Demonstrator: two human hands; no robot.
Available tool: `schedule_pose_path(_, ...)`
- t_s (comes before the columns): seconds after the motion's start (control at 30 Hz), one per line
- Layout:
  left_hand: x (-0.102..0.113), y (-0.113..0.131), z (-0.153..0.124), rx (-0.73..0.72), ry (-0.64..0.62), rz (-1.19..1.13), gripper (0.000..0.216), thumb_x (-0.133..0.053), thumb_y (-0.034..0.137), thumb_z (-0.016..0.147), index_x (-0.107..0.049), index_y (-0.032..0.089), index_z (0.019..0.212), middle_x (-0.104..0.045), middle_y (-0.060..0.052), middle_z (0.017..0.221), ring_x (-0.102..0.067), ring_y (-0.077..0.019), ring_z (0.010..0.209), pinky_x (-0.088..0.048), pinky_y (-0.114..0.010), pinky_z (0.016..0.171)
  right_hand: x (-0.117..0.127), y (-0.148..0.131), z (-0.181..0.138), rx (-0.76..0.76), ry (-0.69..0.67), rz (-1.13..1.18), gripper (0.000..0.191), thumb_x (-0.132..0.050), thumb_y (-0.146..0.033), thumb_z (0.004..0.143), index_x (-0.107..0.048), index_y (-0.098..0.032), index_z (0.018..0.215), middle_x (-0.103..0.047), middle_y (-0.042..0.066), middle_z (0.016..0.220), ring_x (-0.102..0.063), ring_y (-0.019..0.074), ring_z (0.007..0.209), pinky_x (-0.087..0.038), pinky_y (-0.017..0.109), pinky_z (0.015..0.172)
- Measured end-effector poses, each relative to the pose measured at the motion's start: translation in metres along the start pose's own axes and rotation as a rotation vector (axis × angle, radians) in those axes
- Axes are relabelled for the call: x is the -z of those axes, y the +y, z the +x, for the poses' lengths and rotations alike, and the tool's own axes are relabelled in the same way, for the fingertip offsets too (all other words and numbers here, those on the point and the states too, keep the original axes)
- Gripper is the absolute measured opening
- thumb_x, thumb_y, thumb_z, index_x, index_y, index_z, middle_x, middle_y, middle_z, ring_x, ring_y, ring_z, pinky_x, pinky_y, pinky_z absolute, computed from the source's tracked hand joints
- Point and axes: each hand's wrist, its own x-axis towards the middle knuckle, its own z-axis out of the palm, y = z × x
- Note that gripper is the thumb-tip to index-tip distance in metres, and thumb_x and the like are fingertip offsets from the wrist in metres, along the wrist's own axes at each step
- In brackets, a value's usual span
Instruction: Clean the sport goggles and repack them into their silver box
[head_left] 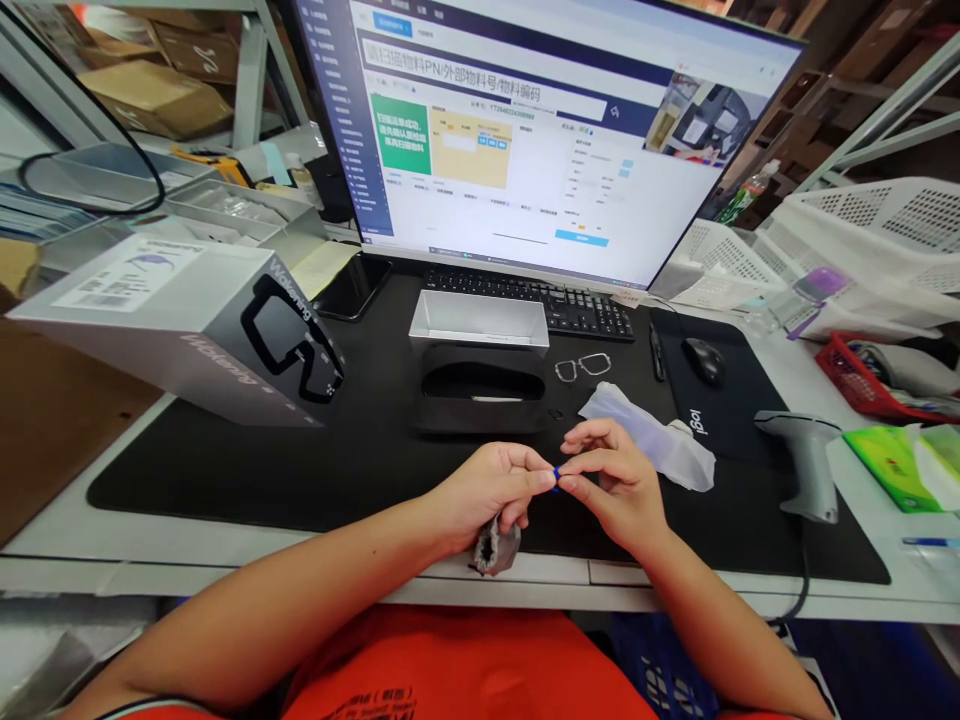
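Fingertips of my left hand point(501, 485) and my right hand point(616, 482) meet over the black desk mat, pinching a tiny blue piece point(556, 478) whose kind I cannot make out. A small grey drawstring pouch point(496, 547) is also held in the curled lower fingers of my left hand, its mouth towards me. Beyond my hands stand an open black glasses case point(482, 408) and an open white box point(480, 318). A clear lens frame point(583, 367) and a small dark ring-like piece point(555, 413) lie close by. Past my right hand rests a translucent plastic sleeve point(652, 435).
A large grey product box point(172, 330) and a phone point(352, 287) are on the left. The monitor point(540, 130) and keyboard point(525, 297) stand behind. To the right are a mouse point(703, 361), a barcode scanner point(806, 460), a red basket point(847, 375) and a green tissue pack point(892, 465).
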Motion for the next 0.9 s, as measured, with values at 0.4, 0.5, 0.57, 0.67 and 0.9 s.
schedule_pose_path(0.4, -0.001, 0.005, 0.001, -0.075, 0.017, 0.145, 0.033, -0.067, 0.048, 0.085, -0.058, 0.018, 0.092, -0.046, 0.011, 0.036, -0.033, -0.0050, 0.033, -0.045, -0.018, 0.049, 0.010, 0.007, 0.003, -0.205, -0.007, 0.272, 0.006, -0.081, -0.026, 0.082, -0.080, -0.030, 0.086, -0.069, 0.003, 0.102, -0.072, 0.0162, 0.082, -0.061, 0.036, 0.081)
schedule_pose_path(0.5, -0.001, 0.004, 0.002, -0.067, 0.046, 0.194, 0.035, -0.065, 0.051, 0.085, -0.059, 0.017, 0.093, -0.048, 0.010, 0.037, -0.035, -0.0053, 0.033, -0.047, -0.019, 0.051, 0.011, 0.007, 0.005, -0.205, 0.015, 0.281, 0.004, -0.080, -0.026, 0.083, -0.080, -0.030, 0.086, -0.069, 0.003, 0.101, -0.071, 0.0157, 0.081, -0.060, 0.035, 0.080)
schedule_pose_path(0.57, 0.000, 0.002, 0.003, -0.060, 0.052, 0.219, 0.037, -0.064, 0.052, 0.085, -0.059, 0.017, 0.097, -0.050, 0.009, 0.038, -0.037, -0.0060, 0.034, -0.046, -0.019, 0.050, 0.013, 0.007, 0.006, -0.204, -0.009, 0.268, 0.003, -0.078, -0.028, 0.085, -0.079, -0.029, 0.087, -0.071, 0.004, 0.102, -0.071, 0.0170, 0.085, -0.060, 0.036, 0.081)
schedule_pose_path(0.67, 0.002, 0.000, 0.003, -0.036, 0.058, 0.235, 0.042, -0.064, 0.055, 0.084, -0.061, 0.016, 0.099, -0.052, 0.008, 0.039, -0.040, -0.0073, 0.033, -0.043, -0.020, 0.047, 0.015, 0.006, 0.008, -0.196, -0.074, 0.192, 0.005, -0.075, -0.030, 0.088, -0.079, -0.026, 0.089, -0.072, 0.007, 0.102, -0.069, 0.0195, 0.093, -0.058, 0.037, 0.085)
schedule_pose_path(0.9, 0.003, 0.002, 0.002, -0.066, 0.032, 0.276, 0.043, -0.061, 0.060, 0.086, -0.059, 0.017, 0.087, -0.052, 0.007, 0.041, -0.041, -0.0068, 0.035, -0.037, -0.019, 0.046, 0.017, 0.006, 0.010, -0.185, 0.025, 0.211, 0.006, -0.074, -0.028, 0.088, -0.076, -0.025, 0.084, -0.071, 0.005, 0.095, -0.068, 0.0159, 0.082, -0.059, 0.031, 0.077)
